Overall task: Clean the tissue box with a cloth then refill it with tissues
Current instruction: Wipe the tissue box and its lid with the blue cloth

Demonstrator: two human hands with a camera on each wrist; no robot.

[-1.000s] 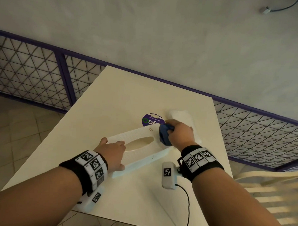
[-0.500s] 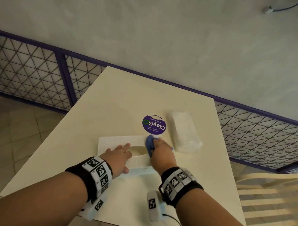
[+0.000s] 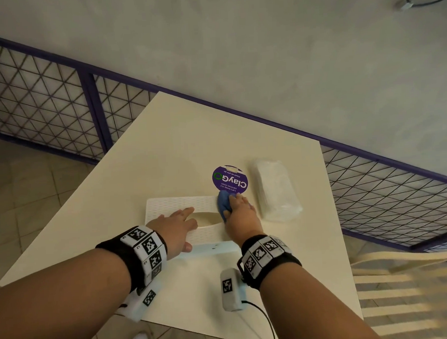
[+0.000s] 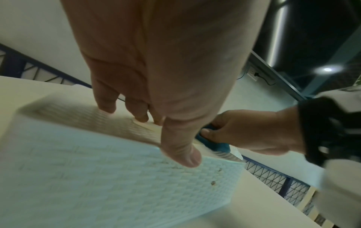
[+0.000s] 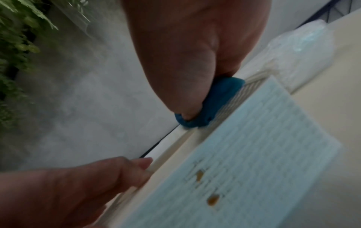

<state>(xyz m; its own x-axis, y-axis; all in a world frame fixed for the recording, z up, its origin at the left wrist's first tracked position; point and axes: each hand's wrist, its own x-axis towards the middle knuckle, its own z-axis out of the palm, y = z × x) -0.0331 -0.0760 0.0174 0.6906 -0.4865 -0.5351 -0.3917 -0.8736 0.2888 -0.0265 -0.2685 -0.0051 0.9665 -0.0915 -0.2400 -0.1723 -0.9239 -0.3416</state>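
Observation:
A white woven-pattern tissue box (image 3: 178, 204) lies on the cream table (image 3: 180, 145), its oval slot facing up. My left hand (image 3: 176, 227) lies on the box top with straight fingers, its thumb against the pale blue front wall (image 4: 97, 169). My right hand (image 3: 241, 214) grips a bunched blue cloth (image 3: 223, 202) and presses it on the right part of the box top, beside the slot. In the right wrist view the cloth (image 5: 215, 100) sits at the top's edge. Small brown spots (image 5: 213, 199) mark the front wall. A wrapped tissue pack (image 3: 276, 190) lies right of the box.
A round purple ClayGo sticker (image 3: 230, 179) is on the table just beyond the box. A purple mesh railing (image 3: 35, 100) runs behind the table. A cream slatted chair (image 3: 406, 276) stands at the lower right. The table's near edge is close under my wrists.
The box was angled with my left hand gripping its left end; it now lies square under a flat left hand. My right hand wiped leftward to the slot, then slightly away from me.

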